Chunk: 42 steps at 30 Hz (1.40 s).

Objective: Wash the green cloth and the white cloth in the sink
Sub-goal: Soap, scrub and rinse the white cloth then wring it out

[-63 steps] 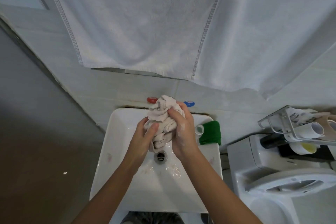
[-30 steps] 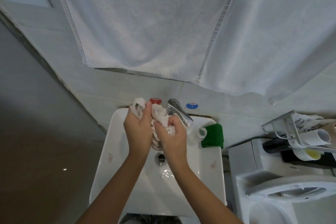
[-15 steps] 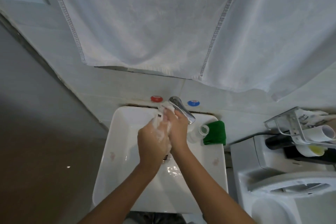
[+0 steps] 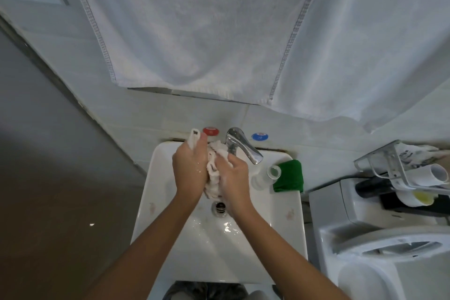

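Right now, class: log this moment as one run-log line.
left hand: grips white cloth | right hand: grips it | green cloth: on sink rim

Over the sink [image 4: 170, 246], the left hand [image 4: 190, 173] and right hand [image 4: 235, 178] hold the bunched cloth [image 4: 213, 170] between them, above the drain [image 4: 220, 207] and just before the tap [image 4: 239, 143] at the back edge. At the sink's back right corner lies the folded cloth [image 4: 289, 176], a bottle [image 4: 266, 176] touching its left side. A towel [image 4: 207, 31] hangs on the wall behind; a toilet [image 4: 379, 258] stands right of the sink.
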Motion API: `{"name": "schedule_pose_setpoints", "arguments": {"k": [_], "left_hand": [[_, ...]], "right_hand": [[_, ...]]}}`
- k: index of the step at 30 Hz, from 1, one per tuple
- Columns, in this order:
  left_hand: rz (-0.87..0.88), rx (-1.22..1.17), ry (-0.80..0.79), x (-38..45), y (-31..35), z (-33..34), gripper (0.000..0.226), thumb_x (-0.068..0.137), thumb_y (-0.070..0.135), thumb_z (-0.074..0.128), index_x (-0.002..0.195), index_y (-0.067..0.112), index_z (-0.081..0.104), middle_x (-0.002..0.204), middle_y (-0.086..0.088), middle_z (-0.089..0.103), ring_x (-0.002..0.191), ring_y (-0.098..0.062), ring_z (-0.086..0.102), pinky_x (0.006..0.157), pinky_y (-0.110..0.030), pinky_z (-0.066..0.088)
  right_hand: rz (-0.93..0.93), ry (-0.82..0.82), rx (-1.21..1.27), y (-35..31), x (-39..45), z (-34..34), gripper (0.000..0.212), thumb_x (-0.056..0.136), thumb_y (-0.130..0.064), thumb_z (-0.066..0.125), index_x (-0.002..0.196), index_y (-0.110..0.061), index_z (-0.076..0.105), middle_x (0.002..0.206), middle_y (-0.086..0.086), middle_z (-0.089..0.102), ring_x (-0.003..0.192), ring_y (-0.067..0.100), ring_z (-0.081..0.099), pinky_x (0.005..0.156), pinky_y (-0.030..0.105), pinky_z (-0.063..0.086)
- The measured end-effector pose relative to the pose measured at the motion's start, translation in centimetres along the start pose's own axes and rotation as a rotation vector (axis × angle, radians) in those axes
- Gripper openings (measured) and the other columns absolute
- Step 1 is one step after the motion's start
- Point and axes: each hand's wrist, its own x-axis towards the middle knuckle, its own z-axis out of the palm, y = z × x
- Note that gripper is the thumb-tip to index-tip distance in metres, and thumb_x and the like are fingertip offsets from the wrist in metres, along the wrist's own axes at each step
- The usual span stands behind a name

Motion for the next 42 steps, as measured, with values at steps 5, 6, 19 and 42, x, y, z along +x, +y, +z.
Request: {"name": "schedule_pose_setpoints", "arguments": {"k": [5, 6, 19, 42], "left_hand": [[0.034, -0.008, -0.221, -1.0, -0.1, -1.4, 0.016, 0.097, 0.028, 0.05, 0.109, 0.018, 0.051, 0.085, 0.011, 0.062, 0.08, -0.004, 0.062, 0.07, -0.016, 0.05], [0.035, -0.035, -0.272, -1.0, -0.2, -1.9, 0.018, 0.097, 0.024, 0.051, 0.114, 0.02, 0.049, 0.089, 0.011, 0.063, 0.083, -0.006, 0.063, 0.073, -0.021, 0.051], [0.411, 0.159, -0.414, -1.8, -0.9, -3.1, 0.054, 0.094, 0.039, 0.037, 0.136, 0.062, 0.014, 0.138, 0.016, 0.042, 0.117, 0.011, 0.046, 0.094, -0.012, 0.039], [0.242, -0.144, -0.111, -8.1, 1.7, 1.2, 0.024, 0.091, 0.033, 0.057, 0.084, 0.011, 0.063, 0.07, 0.006, 0.064, 0.066, 0.0, 0.062, 0.06, -0.012, 0.048]], "right_hand": [[-0.053, 0.029, -0.159, -0.2, 1.4, -1.7, 0.019, 0.094, -0.021, 0.057, 0.111, -0.028, 0.057, 0.105, -0.004, 0.067, 0.096, 0.012, 0.065, 0.09, 0.036, 0.054], [-0.074, -0.009, -0.158, -0.2, 1.4, -2.0, 0.031, 0.095, -0.02, 0.055, 0.122, -0.035, 0.052, 0.111, -0.015, 0.063, 0.104, 0.007, 0.063, 0.092, 0.029, 0.053], [-0.113, -0.027, 0.089, -1.6, 0.5, -1.4, 0.022, 0.093, -0.013, 0.061, 0.106, -0.032, 0.062, 0.1, -0.006, 0.071, 0.098, 0.015, 0.068, 0.089, 0.035, 0.056], [-0.065, 0.282, 0.017, -2.0, 2.4, -1.1, 0.034, 0.098, -0.024, 0.052, 0.064, -0.019, 0.052, 0.052, -0.008, 0.051, 0.055, 0.01, 0.05, 0.057, 0.031, 0.042]]}}
